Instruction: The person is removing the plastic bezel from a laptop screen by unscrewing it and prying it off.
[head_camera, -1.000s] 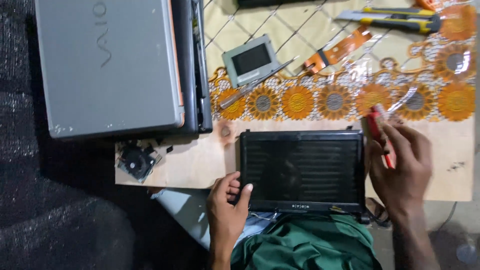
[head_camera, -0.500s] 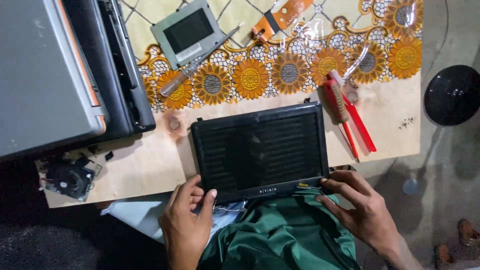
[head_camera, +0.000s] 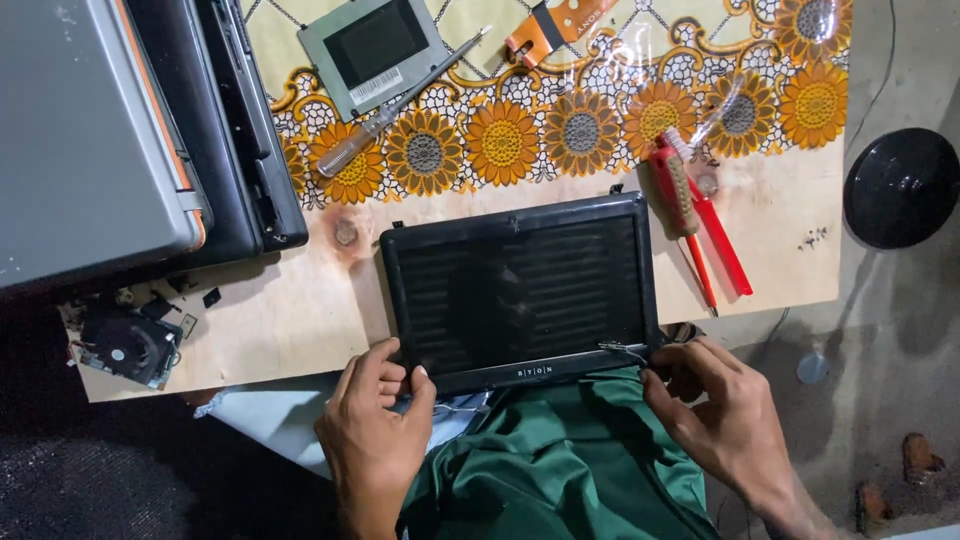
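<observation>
Left hand (head_camera: 372, 440) pinches the black screen panel (head_camera: 520, 290) at its seven o'clock corner; right hand (head_camera: 725, 415) pinches the loose cable (head_camera: 625, 349) at five. Thin, stiff, probably fragile: best gripped by the bezel.

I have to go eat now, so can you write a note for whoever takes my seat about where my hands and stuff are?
Left hand: gripping the laptop screen panel at its near left corner.
Right hand: fingers at the near right corner, by a loose thin wire.
The panel lies flat on the wooden board, separate from any laptop base.
Red tools lie to its right, a screwdriver behind it, a small fan at left.
Its bezel is still on.
</observation>
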